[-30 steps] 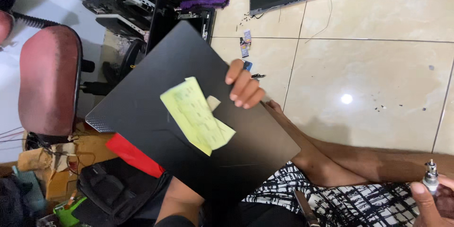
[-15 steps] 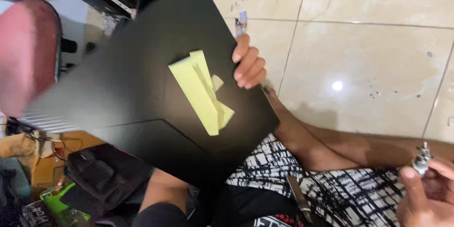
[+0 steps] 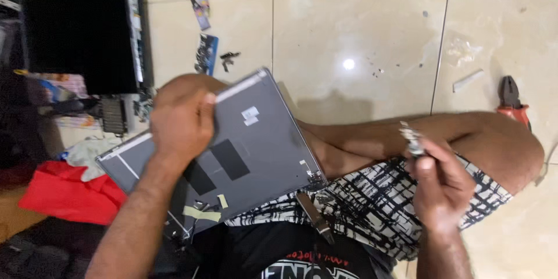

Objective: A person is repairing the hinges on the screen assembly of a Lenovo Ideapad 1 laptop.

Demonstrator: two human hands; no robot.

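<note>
My left hand (image 3: 180,119) grips the top edge of a grey laptop lid panel (image 3: 250,145), which rests tilted across my lap with its inner side up. Black patches, small white stickers and bits of yellow tape show on that side. My right hand (image 3: 442,183) is held over my right thigh, fingers closed on a small metal hinge-like part (image 3: 411,138). My bent leg in black-and-white patterned shorts (image 3: 378,209) lies beneath both hands. A thin dark tool (image 3: 314,216) rests on the shorts near the panel's lower corner.
Red-handled pliers (image 3: 511,100) lie on the tiled floor at the right, a white strip (image 3: 468,79) beside them. Small screws and scraps (image 3: 212,52) are scattered at top centre. A black laptop base (image 3: 81,29) sits at top left, a red cloth (image 3: 70,197) at lower left.
The panel has been flipped over: its black outer face with the yellow note showed before, now the grey inner side faces up. My right hand has risen into view with the metal part.
</note>
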